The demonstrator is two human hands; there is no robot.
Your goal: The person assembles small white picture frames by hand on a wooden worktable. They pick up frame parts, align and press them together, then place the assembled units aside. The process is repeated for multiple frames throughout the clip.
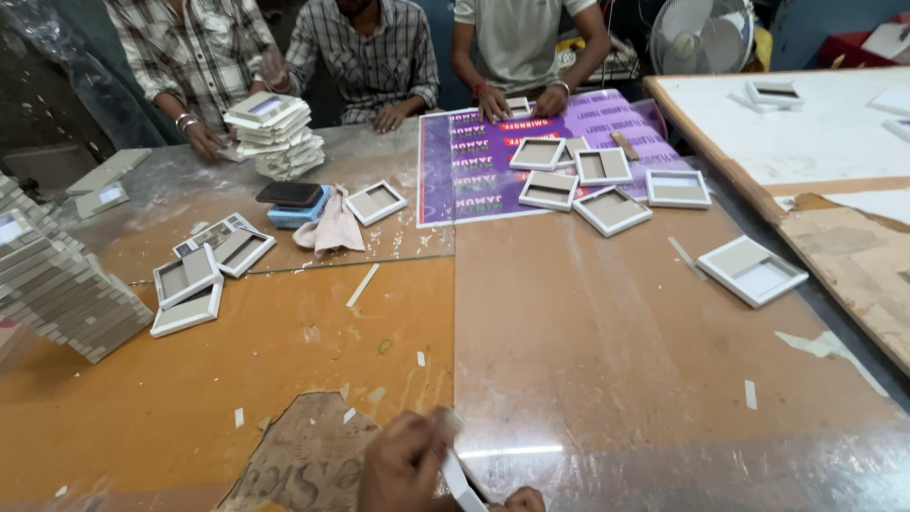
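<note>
At the near edge our left hand closes its fingers around a thin white strip. Only a knuckle of our right hand shows at the strip's lower end, and we cannot tell its grip. The surface carries scattered small white frames, with more on the purple sheet far across. A tall stack of frames sits at left, so much is stacked. The loose ones, we judge, remain unfinished.
</note>
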